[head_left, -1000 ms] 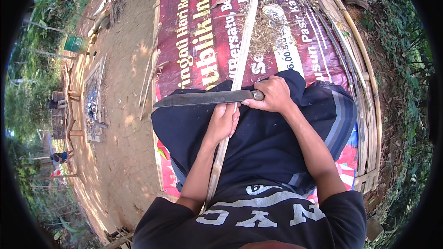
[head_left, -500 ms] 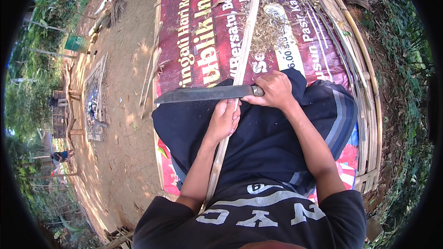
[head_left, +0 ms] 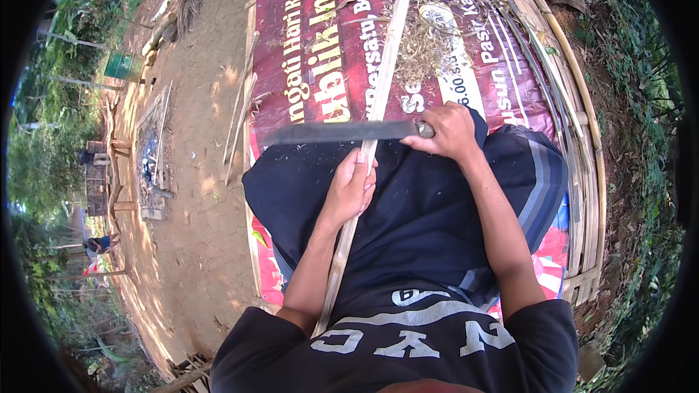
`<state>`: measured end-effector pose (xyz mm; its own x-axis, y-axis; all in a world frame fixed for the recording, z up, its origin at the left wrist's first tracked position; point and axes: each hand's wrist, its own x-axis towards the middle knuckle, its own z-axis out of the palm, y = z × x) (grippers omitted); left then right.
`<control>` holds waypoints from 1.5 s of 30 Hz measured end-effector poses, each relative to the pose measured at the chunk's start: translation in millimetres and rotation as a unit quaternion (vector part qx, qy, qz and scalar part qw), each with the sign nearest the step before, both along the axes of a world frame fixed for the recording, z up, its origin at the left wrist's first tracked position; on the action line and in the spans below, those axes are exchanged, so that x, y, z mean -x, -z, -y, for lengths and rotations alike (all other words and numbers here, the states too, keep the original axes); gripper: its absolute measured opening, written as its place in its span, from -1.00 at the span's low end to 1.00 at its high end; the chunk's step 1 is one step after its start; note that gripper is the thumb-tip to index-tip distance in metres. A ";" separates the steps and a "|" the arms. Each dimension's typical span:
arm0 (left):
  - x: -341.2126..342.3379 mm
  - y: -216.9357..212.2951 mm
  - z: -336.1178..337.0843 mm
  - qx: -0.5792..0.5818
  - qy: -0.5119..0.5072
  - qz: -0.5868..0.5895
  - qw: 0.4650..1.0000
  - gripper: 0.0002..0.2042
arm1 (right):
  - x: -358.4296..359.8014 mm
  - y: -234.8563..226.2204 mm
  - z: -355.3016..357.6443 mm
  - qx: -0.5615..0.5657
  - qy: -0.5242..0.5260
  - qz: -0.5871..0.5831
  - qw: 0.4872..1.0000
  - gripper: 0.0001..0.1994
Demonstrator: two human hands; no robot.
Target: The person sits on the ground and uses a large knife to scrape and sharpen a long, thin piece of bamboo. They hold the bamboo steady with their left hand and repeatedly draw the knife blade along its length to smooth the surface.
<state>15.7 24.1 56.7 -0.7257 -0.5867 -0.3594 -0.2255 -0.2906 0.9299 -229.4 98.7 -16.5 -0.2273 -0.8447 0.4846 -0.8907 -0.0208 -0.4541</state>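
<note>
A long pale bamboo strip (head_left: 391, 51) runs from under my left forearm, over my lap, to the far end of the platform. My left hand (head_left: 351, 188) is closed around it, just below the knife. In my right hand (head_left: 449, 131) is the handle of a machete (head_left: 342, 132), its broad dark blade pointing left. The blade lies crosswise over the strip, a little beyond my left fingers, and is slightly blurred. Dark cloth (head_left: 408, 204) covers my folded legs beneath both hands.
A printed red banner (head_left: 313, 51) covers the bamboo platform (head_left: 582, 211). Curly shavings (head_left: 422, 51) lie on it, with thin strips along its right side. Bare earth (head_left: 196, 138) spreads to the left, with a green container (head_left: 124, 65) and a distant person (head_left: 100, 244).
My right hand has moved the machete away from me along the strip and slightly right. My left hand keeps its hold in nearly the same place.
</note>
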 end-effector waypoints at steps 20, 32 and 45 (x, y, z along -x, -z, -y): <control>5.3 -2.5 1.8 -0.022 -0.002 0.014 1.000 -0.68 | -27.2 -18.7 1.8 0.046 0.013 -0.054 0.997 -0.36; 2.7 2.7 -7.1 -0.025 0.035 -0.004 0.999 -0.69 | -2.3 -10.7 1.3 0.034 0.061 -0.037 0.997 -0.38; -18.9 -10.2 -12.9 0.097 0.003 0.089 0.991 -0.68 | 5.8 5.2 -8.2 -0.038 0.094 -0.025 0.995 -0.33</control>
